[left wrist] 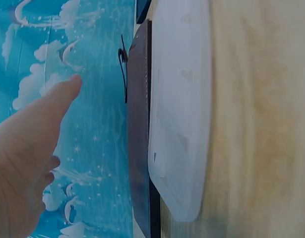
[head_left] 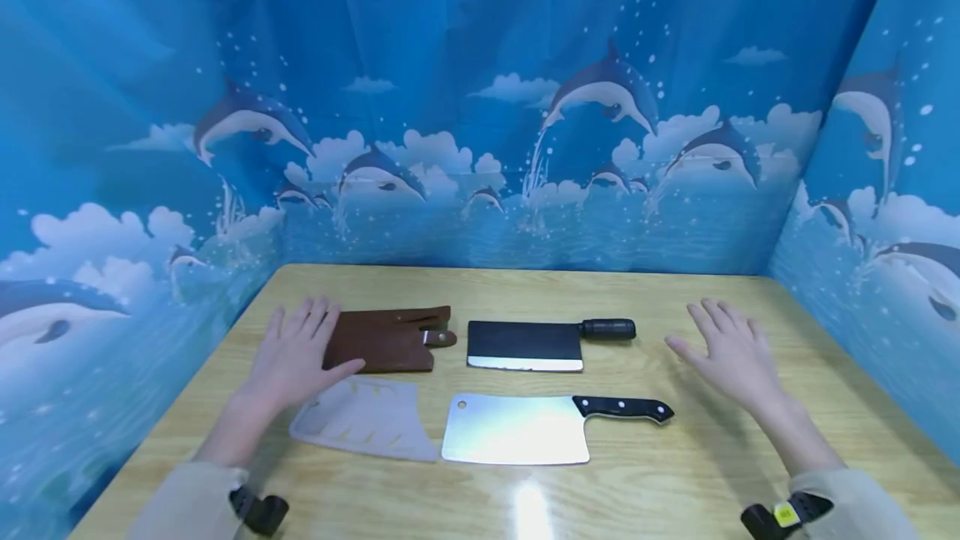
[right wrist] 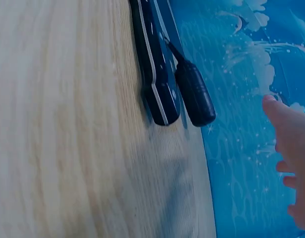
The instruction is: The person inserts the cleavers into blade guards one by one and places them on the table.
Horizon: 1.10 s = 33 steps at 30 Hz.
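My left hand [head_left: 298, 354] is spread with straight fingers and holds nothing; it overlaps the left end of a brown leather sheath [head_left: 382, 340] in the head view. Just below lies a whitish plastic blade guard [head_left: 367, 417], partly behind my thumb. A cleaver with a dark blade [head_left: 525, 346] and black round handle lies in the middle, its handle pointing right. Nearer me is a shiny cleaver [head_left: 517, 432] with a riveted black handle [head_left: 624, 408]. To the right of both handles, my right hand [head_left: 731, 352] hovers with fingers extended, nothing in it.
All of this lies on a light wood table [head_left: 600, 502]. Blue curtains with dolphins [head_left: 480, 107] stand along the table's back and both sides. Each wrist carries a black strapped device, like the one at the left sleeve [head_left: 258, 511].
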### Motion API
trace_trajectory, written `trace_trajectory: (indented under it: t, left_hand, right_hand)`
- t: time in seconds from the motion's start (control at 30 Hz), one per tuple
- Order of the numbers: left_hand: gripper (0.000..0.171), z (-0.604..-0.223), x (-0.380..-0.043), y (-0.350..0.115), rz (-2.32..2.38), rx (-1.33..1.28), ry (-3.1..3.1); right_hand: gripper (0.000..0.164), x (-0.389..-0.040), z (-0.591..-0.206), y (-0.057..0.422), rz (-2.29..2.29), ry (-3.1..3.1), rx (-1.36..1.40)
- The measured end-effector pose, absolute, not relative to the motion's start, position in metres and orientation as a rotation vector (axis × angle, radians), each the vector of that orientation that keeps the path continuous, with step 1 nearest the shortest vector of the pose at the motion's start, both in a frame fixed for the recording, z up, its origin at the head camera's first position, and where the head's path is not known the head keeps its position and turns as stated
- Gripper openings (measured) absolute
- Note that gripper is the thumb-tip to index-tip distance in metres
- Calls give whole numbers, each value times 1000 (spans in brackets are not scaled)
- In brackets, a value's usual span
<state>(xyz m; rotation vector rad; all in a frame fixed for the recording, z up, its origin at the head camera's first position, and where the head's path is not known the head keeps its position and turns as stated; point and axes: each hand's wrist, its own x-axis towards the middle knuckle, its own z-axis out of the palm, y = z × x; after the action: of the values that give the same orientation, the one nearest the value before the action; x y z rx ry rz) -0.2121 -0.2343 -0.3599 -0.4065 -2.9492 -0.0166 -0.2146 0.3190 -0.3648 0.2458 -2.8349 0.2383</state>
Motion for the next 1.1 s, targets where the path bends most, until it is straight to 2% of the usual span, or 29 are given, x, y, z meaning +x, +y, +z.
trace_trajectory:
  t: [0.23,0.47,0.63,0.8,1.1]
  left_hand:
    - [86,-360,-199,-225,-41,-576,-2899]
    - [72,-377,-195,-219,-153,-875,-2784]
    - [89,-391,-193,-217,-216,-991,-2832]
    - [105,-398,-190,-218,-219,-1046,-2890]
    - [111,-392,-189,-218,-174,-1060,-2979]
  right_hand:
    - [65,-207,-363,304,441,-2823,409]
    - [53,-202,-367,288,797,-2850,588]
    - [50,-203,-373,280,991,-2901,727]
    - [54,-203,-379,273,1115,-2976,815]
    - [53,-204,-386,264,1053,-3088,868]
